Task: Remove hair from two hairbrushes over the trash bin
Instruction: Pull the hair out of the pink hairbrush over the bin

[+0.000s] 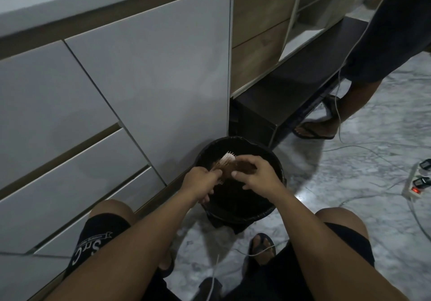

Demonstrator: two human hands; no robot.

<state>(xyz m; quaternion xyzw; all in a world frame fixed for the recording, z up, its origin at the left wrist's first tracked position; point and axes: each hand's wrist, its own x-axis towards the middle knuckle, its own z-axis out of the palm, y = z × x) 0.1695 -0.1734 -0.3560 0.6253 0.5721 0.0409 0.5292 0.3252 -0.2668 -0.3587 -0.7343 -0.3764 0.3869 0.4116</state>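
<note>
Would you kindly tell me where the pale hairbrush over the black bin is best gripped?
Probably by its handle end, from the cabinet side, as the left hand does now. The pale bristled hairbrush points its head away over the round black trash bin, so that grip leaves the bristles open to the right hand.

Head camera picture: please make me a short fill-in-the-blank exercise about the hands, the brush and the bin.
1. Both hands hold the hairbrush over the ____ trash bin.
2. The bin stands on the ____.
3. The left hand grips the brush's ____.
4. The power strip shows a ____ light.

Missing words: black; floor; handle; red
</note>
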